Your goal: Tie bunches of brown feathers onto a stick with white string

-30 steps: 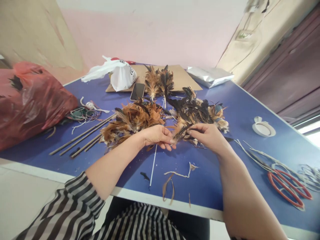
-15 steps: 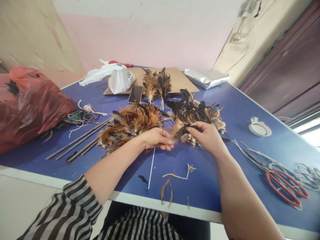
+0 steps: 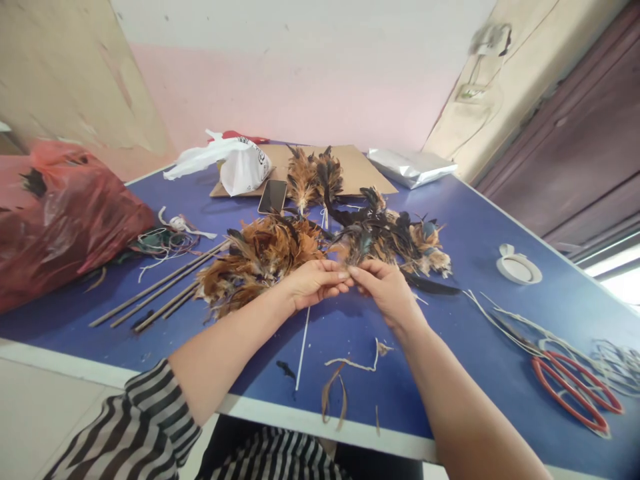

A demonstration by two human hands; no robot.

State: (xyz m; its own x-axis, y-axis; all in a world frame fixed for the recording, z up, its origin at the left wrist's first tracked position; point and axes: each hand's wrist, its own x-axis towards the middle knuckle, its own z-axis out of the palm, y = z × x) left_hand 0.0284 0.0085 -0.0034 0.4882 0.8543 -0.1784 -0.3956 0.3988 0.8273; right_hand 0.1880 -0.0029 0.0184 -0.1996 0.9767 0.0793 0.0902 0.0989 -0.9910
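My left hand point(image 3: 323, 280) and my right hand point(image 3: 377, 287) meet fingertip to fingertip over the middle of the blue table. Both are closed in a pinch at the base of a small tuft of feathers point(image 3: 356, 248), brown and dark, pointing away from me. Just left of my left hand lies a heap of orange-brown feathers point(image 3: 270, 250). Beyond my right hand spreads a pile of dark feathers point(image 3: 397, 230). Two tied feather bunches point(image 3: 303, 175) rest at the back on brown cardboard. The quill ends between my fingers are hidden.
Thin sticks point(image 3: 155, 287) lie to the left, near a red plastic bag point(image 3: 70, 227). A phone point(image 3: 273, 196) and white bag point(image 3: 245, 167) are at the back. Red-handled scissors point(image 3: 575, 393), string and a tape roll point(image 3: 519, 265) are at the right. Loose string point(image 3: 303, 350) lies in front.
My right hand has moved left and nearer to me, bringing dark feathers to my left hand. The fingertips of both hands now touch. A long black feather shows more fully at the right.
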